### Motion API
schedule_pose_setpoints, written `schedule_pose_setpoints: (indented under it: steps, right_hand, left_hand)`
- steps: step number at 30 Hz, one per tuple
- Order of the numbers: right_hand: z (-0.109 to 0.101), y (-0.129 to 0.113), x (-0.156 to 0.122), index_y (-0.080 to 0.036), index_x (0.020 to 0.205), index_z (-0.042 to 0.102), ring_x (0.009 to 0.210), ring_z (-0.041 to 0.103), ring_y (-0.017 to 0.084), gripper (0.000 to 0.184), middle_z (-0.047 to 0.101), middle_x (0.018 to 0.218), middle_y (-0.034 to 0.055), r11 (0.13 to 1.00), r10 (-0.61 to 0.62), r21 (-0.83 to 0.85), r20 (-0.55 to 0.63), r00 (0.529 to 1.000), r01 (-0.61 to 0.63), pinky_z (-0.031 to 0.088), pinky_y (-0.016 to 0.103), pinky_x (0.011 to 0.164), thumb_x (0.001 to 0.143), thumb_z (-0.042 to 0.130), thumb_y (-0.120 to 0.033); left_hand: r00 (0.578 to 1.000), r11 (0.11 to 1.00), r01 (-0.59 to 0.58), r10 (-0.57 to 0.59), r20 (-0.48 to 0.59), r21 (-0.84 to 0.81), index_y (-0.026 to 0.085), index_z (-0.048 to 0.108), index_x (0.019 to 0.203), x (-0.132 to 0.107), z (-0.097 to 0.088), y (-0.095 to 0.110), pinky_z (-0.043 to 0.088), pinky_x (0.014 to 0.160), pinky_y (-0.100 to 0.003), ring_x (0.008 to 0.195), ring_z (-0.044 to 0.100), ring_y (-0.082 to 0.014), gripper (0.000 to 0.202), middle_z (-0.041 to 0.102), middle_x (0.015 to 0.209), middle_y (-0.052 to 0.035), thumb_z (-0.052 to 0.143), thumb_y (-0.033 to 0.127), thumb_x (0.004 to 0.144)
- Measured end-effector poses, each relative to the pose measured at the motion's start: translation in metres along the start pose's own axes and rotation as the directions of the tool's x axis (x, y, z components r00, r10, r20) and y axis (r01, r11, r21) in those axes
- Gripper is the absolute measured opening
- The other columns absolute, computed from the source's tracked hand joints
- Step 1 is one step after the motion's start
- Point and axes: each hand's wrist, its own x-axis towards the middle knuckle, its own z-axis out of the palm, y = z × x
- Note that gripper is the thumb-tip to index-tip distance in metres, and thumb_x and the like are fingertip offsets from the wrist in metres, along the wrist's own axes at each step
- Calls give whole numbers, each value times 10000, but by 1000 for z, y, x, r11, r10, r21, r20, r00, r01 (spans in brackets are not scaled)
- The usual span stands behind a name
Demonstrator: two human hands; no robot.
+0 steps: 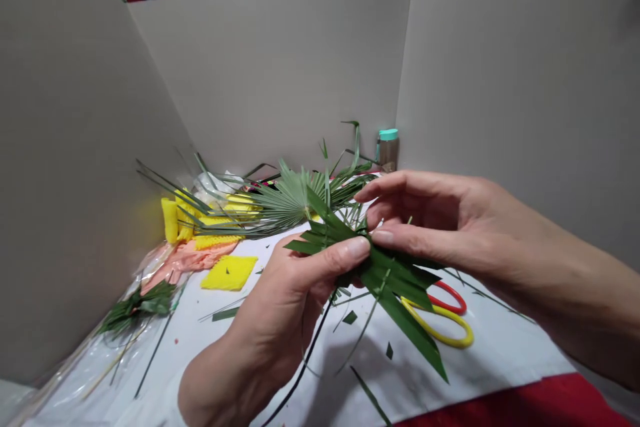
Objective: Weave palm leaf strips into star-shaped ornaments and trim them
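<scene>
- A dark green piece of pleated leaf strips with pointed, splayed ends (pixel 395 273) is hanging above the counter covered in white (pixel 505 347), between both hands.
- The left hand (pixel 295 280) is pinching this leaf piece near its middle, thumb lying on top.
- The right hand (pixel 445 213) is touching it beside the left thumb, fingers curling narrowly; whether it is gripping cannot be told.
- Ring-shaped handles of red and yellow (pixel 470 333) are lying just below, partly covered by the leaf piece.
- A fan-shaped green palm leaf (pixel 287 197) is spreading behind the hands.
- A flat yellow square of textured material (pixel 230 273) is resting left of the left hand, near crumpled peach-pink material (pixel 187 260).
- A brownish bottle with a turquoise lid (pixel 389 150) is standing at the back corner.
- A bright red cloth-like sheet (pixel 540 403) is showing along the near edge.
</scene>
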Motion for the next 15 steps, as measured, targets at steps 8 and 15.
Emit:
schedule_pose_setpoints:
  steps: [8,15]
  right_hand:
    - [-8,7,-3,-263,1029,751,704,703,109,231,725,848,-20,994,58,85,87,995,-66,567,150,578,803,788,-233]
    - [-8,7,-3,-285,1021,752,754,728,141,219,750,856,-22,994,104,-28,67,992,-103,574,172,594,804,786,-280]
  left_hand:
    - [1000,999,23,-23,9,-25,209,797,889,-6,-5,-4,477,641,-229,761,594,-134,91,723,885,-11,714,240,867]
    - [997,997,57,-54,61,-51,201,803,856,-3,-8,-5,475,655,-183,754,564,-103,127,716,862,-9,688,246,885]
